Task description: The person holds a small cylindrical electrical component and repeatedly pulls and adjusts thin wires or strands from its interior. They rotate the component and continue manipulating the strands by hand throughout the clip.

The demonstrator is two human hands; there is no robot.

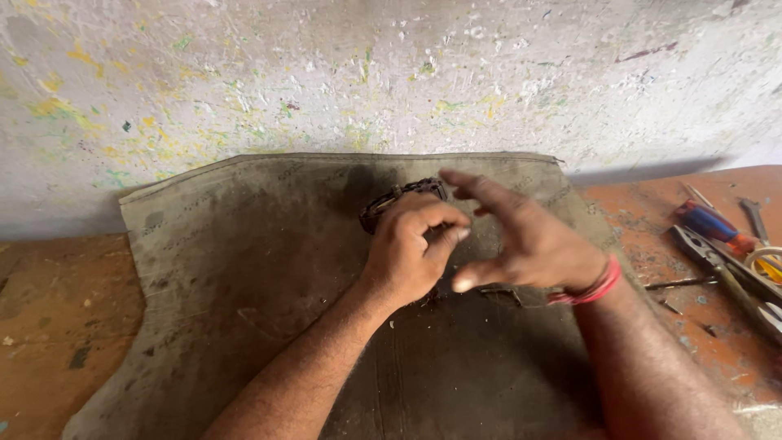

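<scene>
My left hand [411, 248] rests on a dirty grey-brown cloth [244, 269], fingers curled over a dark, greasy chain [391, 198] that curves out from under the knuckles. My right hand [521, 240] hovers just to its right, fingers spread and slightly blurred, thumb pointing toward the left hand, holding nothing. A red thread band [595, 285] circles the right wrist. Most of the chain is hidden beneath my hands.
The cloth lies on a worn orange-brown bench [49, 326] against a paint-spattered wall [391, 73]. At the right edge lie a red-and-blue-handled screwdriver [713, 224], pliers [717, 265] and other metal tools.
</scene>
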